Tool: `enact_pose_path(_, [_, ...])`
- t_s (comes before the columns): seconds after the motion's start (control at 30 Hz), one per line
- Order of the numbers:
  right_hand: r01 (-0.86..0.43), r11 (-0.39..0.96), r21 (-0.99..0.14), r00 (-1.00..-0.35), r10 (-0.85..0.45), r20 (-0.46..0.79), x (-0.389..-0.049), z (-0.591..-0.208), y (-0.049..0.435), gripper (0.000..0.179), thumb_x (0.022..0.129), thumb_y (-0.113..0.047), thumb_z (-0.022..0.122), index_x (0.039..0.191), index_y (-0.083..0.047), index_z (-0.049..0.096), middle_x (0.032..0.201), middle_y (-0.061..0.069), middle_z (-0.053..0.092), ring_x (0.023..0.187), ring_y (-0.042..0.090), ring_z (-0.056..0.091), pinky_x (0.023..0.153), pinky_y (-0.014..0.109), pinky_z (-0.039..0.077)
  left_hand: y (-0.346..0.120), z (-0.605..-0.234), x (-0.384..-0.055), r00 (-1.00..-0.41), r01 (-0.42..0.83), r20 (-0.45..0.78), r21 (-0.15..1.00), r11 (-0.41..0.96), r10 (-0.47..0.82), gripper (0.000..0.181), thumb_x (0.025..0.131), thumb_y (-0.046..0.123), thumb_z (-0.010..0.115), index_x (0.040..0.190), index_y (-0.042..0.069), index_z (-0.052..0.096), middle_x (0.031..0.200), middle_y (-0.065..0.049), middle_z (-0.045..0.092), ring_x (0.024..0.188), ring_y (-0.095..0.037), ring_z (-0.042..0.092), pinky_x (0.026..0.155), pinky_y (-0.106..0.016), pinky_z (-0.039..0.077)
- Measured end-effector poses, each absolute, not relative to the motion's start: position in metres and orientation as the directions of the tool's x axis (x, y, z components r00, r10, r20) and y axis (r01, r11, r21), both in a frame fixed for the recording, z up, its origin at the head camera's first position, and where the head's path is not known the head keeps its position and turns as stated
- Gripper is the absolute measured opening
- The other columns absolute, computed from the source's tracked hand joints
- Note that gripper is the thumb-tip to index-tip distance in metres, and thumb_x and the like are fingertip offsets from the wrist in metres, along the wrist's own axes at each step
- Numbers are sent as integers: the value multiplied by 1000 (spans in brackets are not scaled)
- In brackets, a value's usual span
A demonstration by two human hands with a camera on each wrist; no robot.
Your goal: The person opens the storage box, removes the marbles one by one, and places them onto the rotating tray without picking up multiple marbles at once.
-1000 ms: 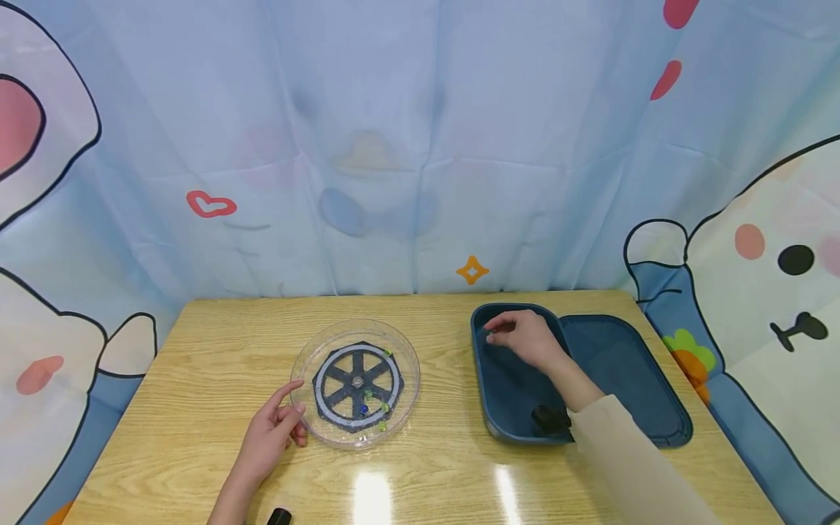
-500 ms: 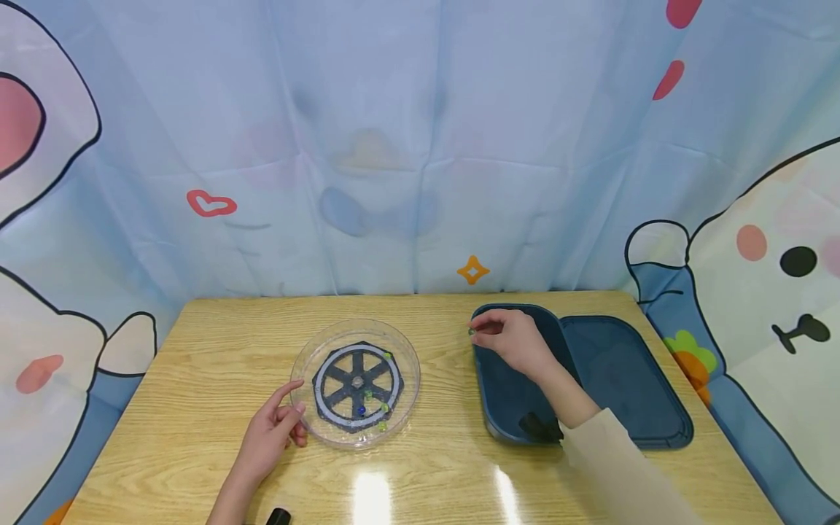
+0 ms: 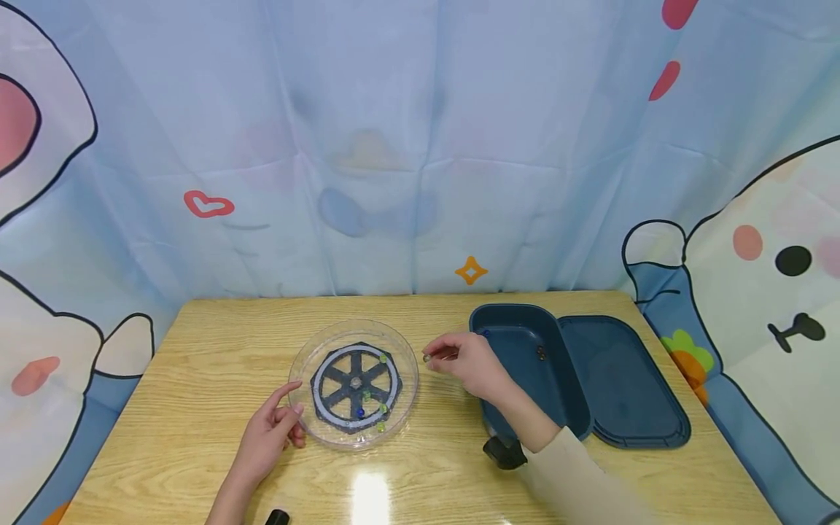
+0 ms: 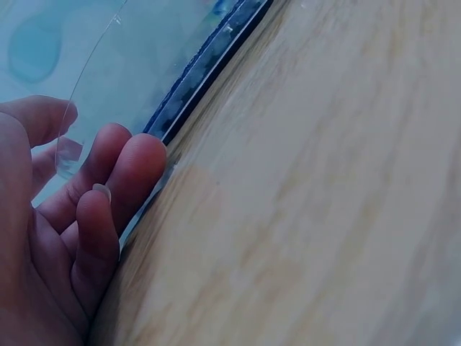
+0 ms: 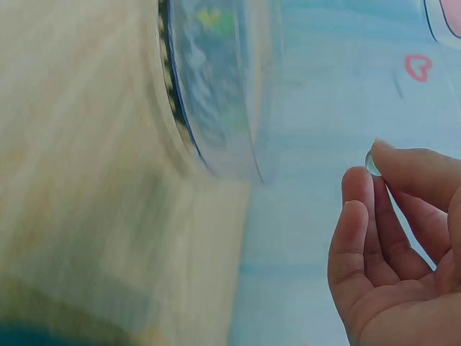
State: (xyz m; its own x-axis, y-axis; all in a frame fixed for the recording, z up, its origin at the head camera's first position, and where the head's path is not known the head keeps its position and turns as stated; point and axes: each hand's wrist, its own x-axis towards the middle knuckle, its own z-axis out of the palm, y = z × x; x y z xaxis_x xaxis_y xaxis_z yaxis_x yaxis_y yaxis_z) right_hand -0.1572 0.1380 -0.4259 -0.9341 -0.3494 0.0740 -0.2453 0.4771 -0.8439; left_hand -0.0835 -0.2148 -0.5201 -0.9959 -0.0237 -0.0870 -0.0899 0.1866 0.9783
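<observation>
My left hand (image 3: pixel 269 430) holds the near-left rim of a clear round dish (image 3: pixel 412 408), with index finger and thumb over the edge; in the left wrist view its other fingers curl against the outside wall. Inside the dish, a dark wheel-like piece with spokes (image 3: pixel 357 383) shows, along with several green marbles and a blue marble (image 3: pixel 360 413). Just right of the dish, my right hand (image 3: pixel 469 361) pinches a small clear glass marble (image 5: pixel 372 163) between thumb and fingertips, above the table.
A dark blue open bin (image 3: pixel 525 394) stands right of the dish, with a blue and a brownish marble (image 3: pixel 541 353) in it. Its matching lid (image 3: pixel 633 386) lies beside it on the wooden table (image 3: pixel 216 350). A printed curtain (image 3: pixel 367 146) hangs behind.
My right hand has come out of the bin and moved left toward the dish with the marble. My left hand has stayed at the rim.
</observation>
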Motion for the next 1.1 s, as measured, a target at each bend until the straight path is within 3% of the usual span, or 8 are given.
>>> enact_pose_path(0.2, [-259, 416, -872, -908, -414, 72, -148, -439, 116, 13, 90, -4, 72, 104, -4, 74, 99, 6, 70, 88, 19, 65, 77, 32, 54, -215, -522, -84, -995, -95, -91, 978, 186, -30, 43, 102, 18, 58, 144, 15, 49, 70, -13, 61, 57, -23, 64, 52, -26, 47])
enact_pose_path(0.67, [-241, 377, -894, -871, -491, 28, -136, -445, 101, 16, 91, -7, 73, 106, -2, 73, 94, -1, 69, 86, 17, 65, 74, 31, 54, -214, -522, -84, -994, -104, -98, 976, 192, -39, 43, 102, 19, 58, 144, 15, 49, 69, -13, 61, 57, -23, 64, 51, -26, 46])
enact_pose_path(1.1, [-219, 400, -890, -922, -383, 55, -151, -424, 139, 15, 92, -10, 72, 106, -9, 75, 106, 9, 71, 93, 19, 66, 81, 37, 53, -214, -523, -83, -997, -70, -65, 978, 197, -34, 43, 102, 20, 59, 144, 12, 49, 67, -9, 61, 56, -22, 64, 51, -26, 46])
